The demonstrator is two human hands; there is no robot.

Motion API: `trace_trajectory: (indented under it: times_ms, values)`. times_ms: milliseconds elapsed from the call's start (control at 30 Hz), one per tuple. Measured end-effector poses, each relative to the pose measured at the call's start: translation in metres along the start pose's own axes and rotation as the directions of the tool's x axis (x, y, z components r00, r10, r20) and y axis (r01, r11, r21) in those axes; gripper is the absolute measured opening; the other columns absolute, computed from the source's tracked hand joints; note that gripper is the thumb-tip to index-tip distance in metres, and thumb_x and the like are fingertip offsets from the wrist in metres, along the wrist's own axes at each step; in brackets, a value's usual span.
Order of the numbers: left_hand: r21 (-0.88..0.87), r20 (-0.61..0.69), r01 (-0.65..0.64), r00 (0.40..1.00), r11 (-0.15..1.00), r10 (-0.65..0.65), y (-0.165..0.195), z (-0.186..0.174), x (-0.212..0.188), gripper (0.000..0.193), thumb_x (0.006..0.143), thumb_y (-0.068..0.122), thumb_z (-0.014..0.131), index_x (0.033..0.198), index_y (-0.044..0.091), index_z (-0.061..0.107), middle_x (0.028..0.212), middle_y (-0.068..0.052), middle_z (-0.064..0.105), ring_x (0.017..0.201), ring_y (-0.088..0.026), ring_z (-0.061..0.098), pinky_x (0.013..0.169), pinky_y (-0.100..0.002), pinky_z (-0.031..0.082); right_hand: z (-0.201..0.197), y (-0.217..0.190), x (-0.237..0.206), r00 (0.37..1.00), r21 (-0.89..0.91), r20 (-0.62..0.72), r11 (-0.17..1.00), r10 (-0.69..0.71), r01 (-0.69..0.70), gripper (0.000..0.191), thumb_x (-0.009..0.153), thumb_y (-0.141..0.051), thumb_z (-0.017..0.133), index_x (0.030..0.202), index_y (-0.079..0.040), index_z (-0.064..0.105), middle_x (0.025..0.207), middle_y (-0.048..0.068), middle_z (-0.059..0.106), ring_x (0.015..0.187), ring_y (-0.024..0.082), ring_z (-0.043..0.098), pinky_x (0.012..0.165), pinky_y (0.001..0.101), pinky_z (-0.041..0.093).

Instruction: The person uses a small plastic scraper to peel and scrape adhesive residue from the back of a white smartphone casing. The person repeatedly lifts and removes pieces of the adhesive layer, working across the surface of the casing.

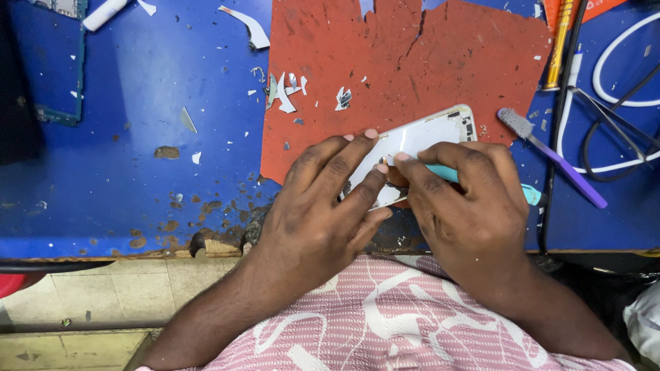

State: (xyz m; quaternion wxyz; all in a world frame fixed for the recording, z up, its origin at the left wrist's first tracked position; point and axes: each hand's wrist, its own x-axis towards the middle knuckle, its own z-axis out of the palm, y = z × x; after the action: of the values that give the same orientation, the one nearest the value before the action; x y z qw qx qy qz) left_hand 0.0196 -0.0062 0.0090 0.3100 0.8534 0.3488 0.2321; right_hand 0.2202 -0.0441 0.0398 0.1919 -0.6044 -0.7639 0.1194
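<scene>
Left hand (313,213): lower centre of the frame, palm down, fingers spread and pressed flat on the phone (419,148); holding it down, not wrapped around anything.

Right hand (467,206): just right of the left hand, fingers closed around a teal-handled tool (529,194). The handle's end sticks out past the hand to the right; the tip is hidden among the fingertips of both hands, at the phone's lower part.

Phone: white, pale-rimmed, lying face down and tilted, its upper corner toward the centre right of the frame. It rests on the lower edge of the red mat (412,55), half covered by both hands.

Red mat: worn, cracked at its top edge, occupying the upper centre of the frame on the blue bench (137,137). Small white shards (285,89) lie scattered on its left part.

Blue bench: surface chipped along the near edge at lower left.

Brush (550,156): purple handle, grey bristles, lying diagonally at right, just beside the mat's edge.

White cable (619,82): looped at the upper right, with dark wires across it.

Yellow-handled tool (560,41): upper right, lying nearly vertical in the frame.

Circuit board (65,62): teal, at the upper left edge.

White tube (103,14): top left.
</scene>
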Motion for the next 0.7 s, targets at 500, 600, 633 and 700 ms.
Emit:
trace_trajectory:
  times_ms: [500, 600, 633, 700]
  values:
    - [0.015, 0.001, 0.006, 1.0, 1.0, -0.006, 0.0, 0.002, 0.0, 0.049, 0.086, 0.024, 0.085, 0.122, -0.003, 0.067, 0.146, -0.021, 0.05, 0.131, -0.035, 0.052, 0.109, -0.047, 0.049, 0.002, 0.004, 0.0, 0.991, -0.019, -0.125, 0.999, -0.039, 0.037, 0.038, 0.085, 0.004, 0.085, 0.121, -0.005, 0.076, 0.106, 0.01, 0.065, 0.097, 0.027, 0.058, 0.08, 0.037, 0.05]
    - [0.018, 0.004, 0.011, 1.0, 1.0, -0.011, 0.002, 0.001, 0.0, 0.049, 0.086, 0.024, 0.085, 0.122, -0.003, 0.068, 0.146, -0.02, 0.051, 0.131, -0.035, 0.051, 0.109, -0.047, 0.049, -0.007, 0.004, 0.002, 0.992, -0.011, -0.123, 0.999, -0.033, 0.032, 0.04, 0.082, 0.005, 0.083, 0.12, -0.006, 0.076, 0.105, 0.01, 0.065, 0.096, 0.028, 0.058, 0.081, 0.0378, 0.05]
    - [0.019, 0.005, 0.011, 1.0, 1.0, -0.011, 0.001, 0.0, 0.001, 0.049, 0.086, 0.025, 0.085, 0.122, -0.003, 0.068, 0.146, -0.02, 0.051, 0.131, -0.035, 0.051, 0.109, -0.047, 0.049, -0.008, 0.004, 0.003, 0.993, 0.005, -0.113, 1.0, -0.03, 0.031, 0.041, 0.081, 0.005, 0.082, 0.12, -0.007, 0.076, 0.106, 0.011, 0.066, 0.096, 0.028, 0.058, 0.082, 0.0377, 0.051]
    - [0.013, -0.002, 0.007, 1.0, 1.0, -0.007, 0.001, 0.001, 0.002, 0.048, 0.086, 0.023, 0.085, 0.121, -0.004, 0.068, 0.146, -0.02, 0.051, 0.131, -0.035, 0.052, 0.108, -0.047, 0.049, -0.008, 0.004, 0.004, 0.998, 0.043, -0.066, 0.999, -0.004, 0.007, 0.04, 0.082, 0.002, 0.084, 0.121, -0.007, 0.076, 0.107, 0.01, 0.067, 0.097, 0.026, 0.06, 0.081, 0.0358, 0.051]
